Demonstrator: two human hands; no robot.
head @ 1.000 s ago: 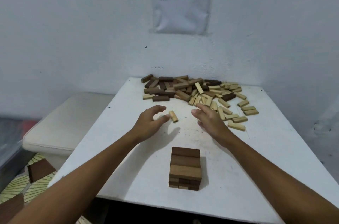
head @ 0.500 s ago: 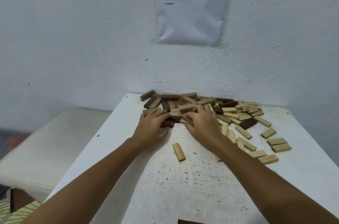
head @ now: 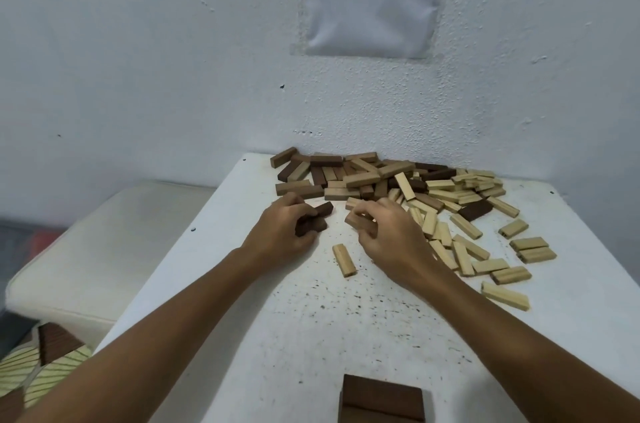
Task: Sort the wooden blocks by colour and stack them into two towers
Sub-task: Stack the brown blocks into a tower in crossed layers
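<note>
Two hands are down on the white table (head: 346, 329), just short of the heap of blocks (head: 391, 180) against the wall. The left hand (head: 282, 228) has its fingers curled round dark brown blocks (head: 313, 220), their ends poking out to its right. The right hand (head: 389, 232) pinches a mid-brown block (head: 358, 222) at its fingertips. One pale block (head: 344, 260) lies loose between the wrists. The dark tower (head: 381, 400) stands at the near edge, well apart from both hands.
</note>
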